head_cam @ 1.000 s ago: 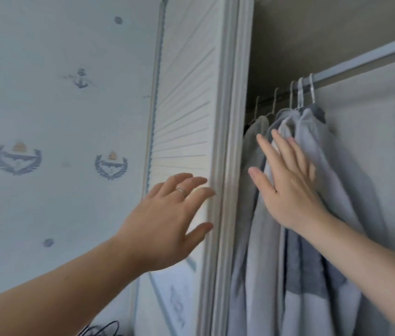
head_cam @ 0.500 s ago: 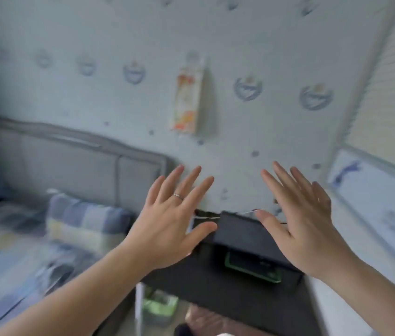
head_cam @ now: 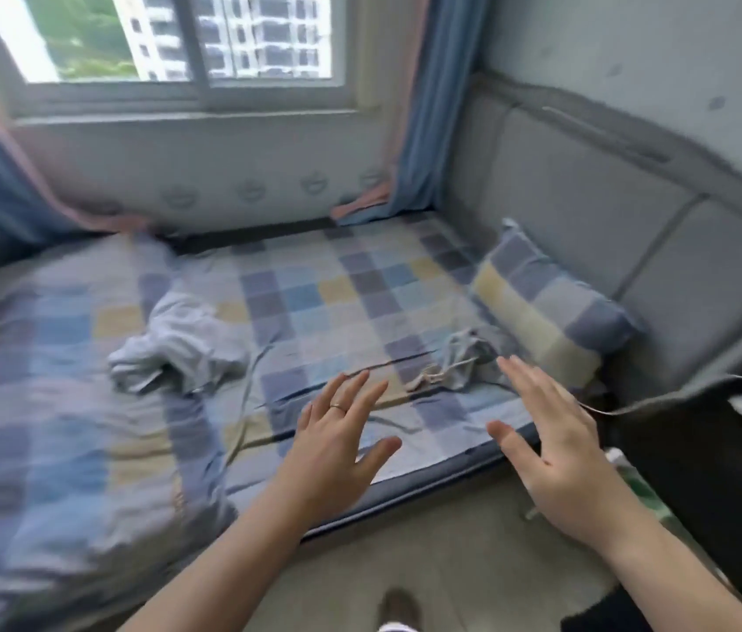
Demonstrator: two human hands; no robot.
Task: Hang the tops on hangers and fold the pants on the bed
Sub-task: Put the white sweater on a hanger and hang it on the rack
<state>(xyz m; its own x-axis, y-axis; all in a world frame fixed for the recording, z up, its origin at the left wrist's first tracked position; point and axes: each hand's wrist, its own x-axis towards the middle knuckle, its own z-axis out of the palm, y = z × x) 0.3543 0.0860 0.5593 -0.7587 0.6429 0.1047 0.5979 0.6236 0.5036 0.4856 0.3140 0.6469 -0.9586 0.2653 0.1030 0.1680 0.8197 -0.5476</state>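
Two crumpled garments lie on the bed (head_cam: 360,294), which has a checked blue, grey and yellow sheet. A pale grey garment (head_cam: 177,348) is bunched up left of centre. A smaller grey garment with a light drawstring (head_cam: 460,362) lies near the pillow. My left hand (head_cam: 337,444) hovers over the bed's near edge, fingers spread, holding nothing, a ring on one finger. My right hand (head_cam: 551,444) is also spread and empty, just in front of the drawstring garment without touching it.
A checked pillow (head_cam: 542,312) leans against the grey padded headboard (head_cam: 610,198) on the right. A folded checked quilt (head_cam: 63,426) covers the bed's left side. A dark bedside stand (head_cam: 715,449) is at the right. Window and blue curtains (head_cam: 433,107) are behind.
The view has swung from the wardrobe's hanging tops, past the bedside wall, down to the bed. Both hands stayed spread and empty and now hover over the bed's near edge.
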